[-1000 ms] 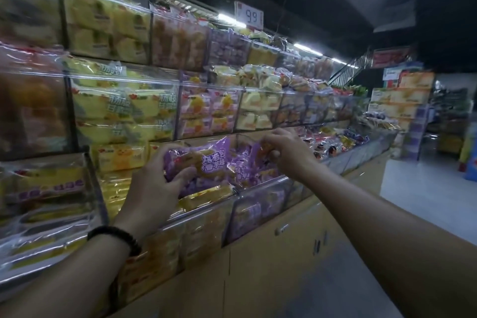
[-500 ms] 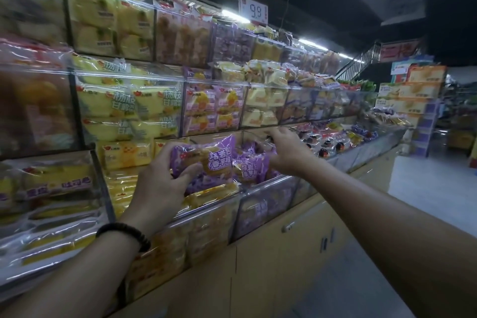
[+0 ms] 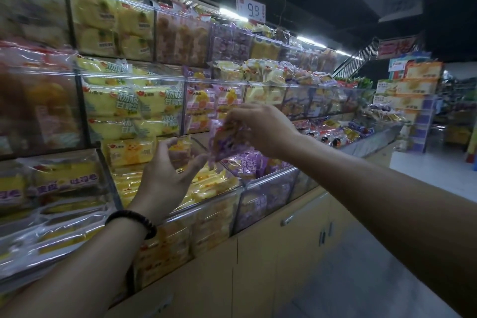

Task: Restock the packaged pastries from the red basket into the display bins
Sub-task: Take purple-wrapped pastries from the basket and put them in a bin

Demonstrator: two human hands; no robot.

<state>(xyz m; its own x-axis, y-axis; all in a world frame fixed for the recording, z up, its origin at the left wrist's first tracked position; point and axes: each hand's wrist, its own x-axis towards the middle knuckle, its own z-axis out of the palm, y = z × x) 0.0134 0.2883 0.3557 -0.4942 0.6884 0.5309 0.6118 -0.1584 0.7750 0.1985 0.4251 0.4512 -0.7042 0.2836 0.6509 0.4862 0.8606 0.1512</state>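
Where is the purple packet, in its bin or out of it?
Out. The right hand pinches the purple packet above the bin; the left hand is open beside it.

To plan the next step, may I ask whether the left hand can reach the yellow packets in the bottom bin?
Probably yes: the left hand is empty, fingers spread, right by the yellow packets; their bin is open-topped, and the right hand holds its purple packet aside.

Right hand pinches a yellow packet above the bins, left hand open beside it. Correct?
No. The head view shows the packet in the right hand is purple, not yellow. It is above the bins, with the left hand open beside it.
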